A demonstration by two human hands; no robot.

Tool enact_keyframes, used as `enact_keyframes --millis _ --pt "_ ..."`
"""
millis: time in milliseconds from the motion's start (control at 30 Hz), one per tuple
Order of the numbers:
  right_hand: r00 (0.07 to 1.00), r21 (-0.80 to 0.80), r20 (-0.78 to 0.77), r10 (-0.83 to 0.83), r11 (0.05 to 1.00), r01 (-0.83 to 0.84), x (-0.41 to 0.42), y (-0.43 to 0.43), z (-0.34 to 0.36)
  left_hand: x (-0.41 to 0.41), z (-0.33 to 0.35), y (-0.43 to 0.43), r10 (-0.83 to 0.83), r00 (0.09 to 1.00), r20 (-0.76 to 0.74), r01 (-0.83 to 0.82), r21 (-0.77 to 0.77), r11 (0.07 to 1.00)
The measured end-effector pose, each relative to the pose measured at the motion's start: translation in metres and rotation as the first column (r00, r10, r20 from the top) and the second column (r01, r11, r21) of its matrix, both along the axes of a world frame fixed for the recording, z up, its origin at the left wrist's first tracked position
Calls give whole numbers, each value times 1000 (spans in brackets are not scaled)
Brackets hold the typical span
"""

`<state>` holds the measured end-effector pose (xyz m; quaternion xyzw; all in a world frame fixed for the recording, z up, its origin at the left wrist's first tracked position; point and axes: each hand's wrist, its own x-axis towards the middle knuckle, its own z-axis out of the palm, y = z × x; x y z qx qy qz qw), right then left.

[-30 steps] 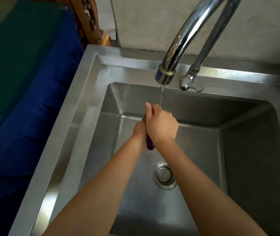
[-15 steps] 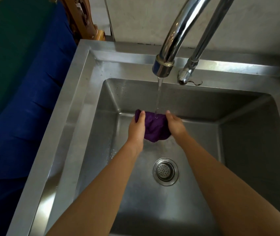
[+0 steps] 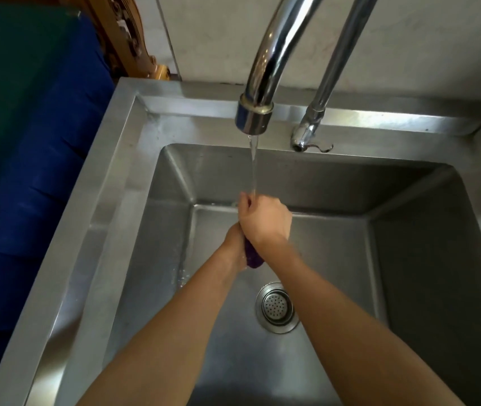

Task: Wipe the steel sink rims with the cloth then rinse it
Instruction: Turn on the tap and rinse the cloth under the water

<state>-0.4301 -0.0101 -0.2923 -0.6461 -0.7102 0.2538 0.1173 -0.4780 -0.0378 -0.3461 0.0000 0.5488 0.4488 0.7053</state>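
Note:
Both my hands are clasped together over the steel sink basin (image 3: pixel 335 259), squeezing a purple cloth (image 3: pixel 252 257) between them. My right hand (image 3: pixel 264 219) lies on top and wraps over the cloth. Mostly hidden beneath it, my left hand (image 3: pixel 234 244) grips the cloth from the left. Only a small purple end of the cloth pokes out below the hands. A thin stream of water (image 3: pixel 253 165) runs from the chrome tap spout (image 3: pixel 253 117) onto my right hand.
A second chrome pipe (image 3: pixel 312 127) comes down to the back rim (image 3: pixel 379 120). The round drain strainer (image 3: pixel 276 307) lies in the basin floor below my hands. The left rim (image 3: pixel 95 230) borders a blue and green cloth surface (image 3: pixel 28 142). A carved wooden piece (image 3: pixel 128 33) stands at the back left.
Half a second ago my hands held the cloth spread open under the stream. They have since closed together and bunched the cloth between them, as they were one second ago.

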Motion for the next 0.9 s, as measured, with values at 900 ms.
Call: enact_keyframes --millis 900 --pt "601 -454 -692 -399 889 67 78 -9 11 -11 -8 7 80 996 41 -79 -18 997"
